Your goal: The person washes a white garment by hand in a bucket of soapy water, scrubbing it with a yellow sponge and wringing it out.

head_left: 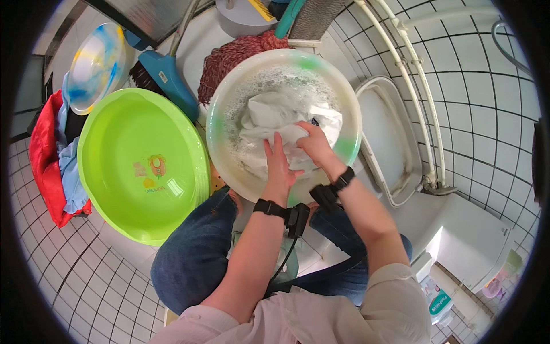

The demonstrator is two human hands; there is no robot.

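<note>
Taking the white basin point(350, 109) as the clock face, the white cloth point(266, 109) lies bunched across its middle, partly sunk in soapy water, with foam point(292, 77) gathered mostly around twelve o'clock. The left hand point(277, 163) comes in from six o'clock, its grip loose and wide: the fingers are stretched out and spread against the cloth, the thumb stands well apart, and nothing appears to be pinched between them. The right hand point(313, 143) reaches in to about four o'clock from the centre, its grip closed, thumb and curled fingers holding a fold of the same cloth. Each wrist wears a black strap. Just outside the rim, toward nine o'clock, sits a bright green tub point(117, 152) with a cartoon print on its floor. A blue broom point(166, 80) is near ten o'clock, a red mop head point(229, 60) at eleven, and a long white tray point(395, 149) just past three. Farther out toward nine are a swirled blue-and-yellow bowl point(94, 71) and a red garment point(46, 163).
</note>
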